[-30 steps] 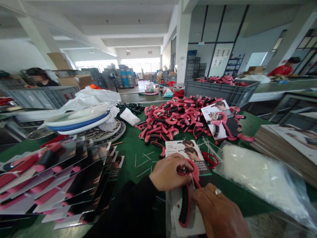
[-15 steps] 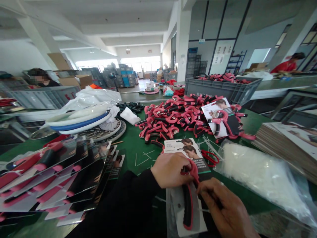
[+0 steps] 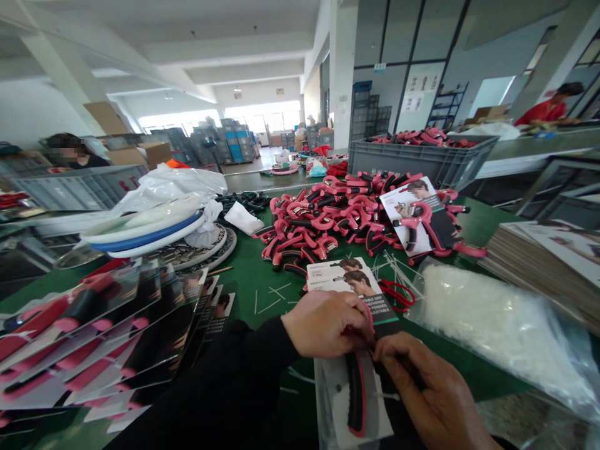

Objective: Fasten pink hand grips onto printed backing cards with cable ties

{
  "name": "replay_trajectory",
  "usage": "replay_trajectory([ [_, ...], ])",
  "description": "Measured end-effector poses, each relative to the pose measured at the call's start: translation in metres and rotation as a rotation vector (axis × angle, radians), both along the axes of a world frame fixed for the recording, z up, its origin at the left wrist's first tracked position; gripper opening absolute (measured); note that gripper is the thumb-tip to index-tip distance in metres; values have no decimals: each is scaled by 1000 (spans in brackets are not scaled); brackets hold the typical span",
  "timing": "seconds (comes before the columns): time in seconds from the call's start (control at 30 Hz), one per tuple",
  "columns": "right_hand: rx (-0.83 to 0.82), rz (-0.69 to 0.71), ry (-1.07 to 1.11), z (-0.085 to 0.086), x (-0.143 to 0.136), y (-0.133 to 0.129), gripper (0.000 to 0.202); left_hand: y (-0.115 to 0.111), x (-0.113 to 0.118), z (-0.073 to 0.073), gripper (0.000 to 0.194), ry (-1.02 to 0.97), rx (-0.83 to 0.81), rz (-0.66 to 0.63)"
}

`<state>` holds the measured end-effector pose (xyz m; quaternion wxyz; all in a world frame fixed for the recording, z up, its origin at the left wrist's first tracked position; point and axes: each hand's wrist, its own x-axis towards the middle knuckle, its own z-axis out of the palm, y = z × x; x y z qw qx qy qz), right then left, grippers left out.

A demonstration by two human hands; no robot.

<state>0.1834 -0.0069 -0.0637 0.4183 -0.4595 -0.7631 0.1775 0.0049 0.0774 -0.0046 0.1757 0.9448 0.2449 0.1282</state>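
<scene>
Left hand [image 3: 328, 325] slants in from the left, back uppermost, fingers curled over the upper end of the hand grip [image 3: 357, 397], which lies on a card [image 3: 384, 308] above the bench [image 3: 257, 325]. Right hand [image 3: 434, 387] presses thumb and forefinger together alongside; anything pinched is indiscernible.

Carded grips [image 3: 84, 306] lie left of the hands [image 3: 323, 325], loose grips [image 3: 323, 215] beyond them.

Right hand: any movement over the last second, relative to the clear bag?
Yes. The right hand has shifted slightly forward, away from the person, and rightward, bringing its fingertips nearer the clear bag.
</scene>
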Motion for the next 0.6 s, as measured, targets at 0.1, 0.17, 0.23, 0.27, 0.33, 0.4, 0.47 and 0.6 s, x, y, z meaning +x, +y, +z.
replay_trajectory([
  [0.1,33,23,-14,1,0,1,11,-3,3,4,14,53,41,50],
  [0.17,80,34,-26,2,0,2,11,-5,4,6,15,74,65,80],
  [0.23,148,62,-71,3,0,2,13,-6,5,8,14,87,73,115],
  [0.27,192,83,-105,4,-1,2,15,-6,5,8,13,91,70,133],
  [0.33,279,136,-182,6,-1,1,21,-4,4,9,14,91,53,169],
  [0.4,309,196,-250,7,0,0,25,-3,3,10,14,74,42,196],
  [0.47,262,244,-311,8,2,1,26,-4,3,11,14,50,24,218],
  [0.6,177,328,-401,10,6,4,25,-5,8,7,12,-11,-46,263],
])
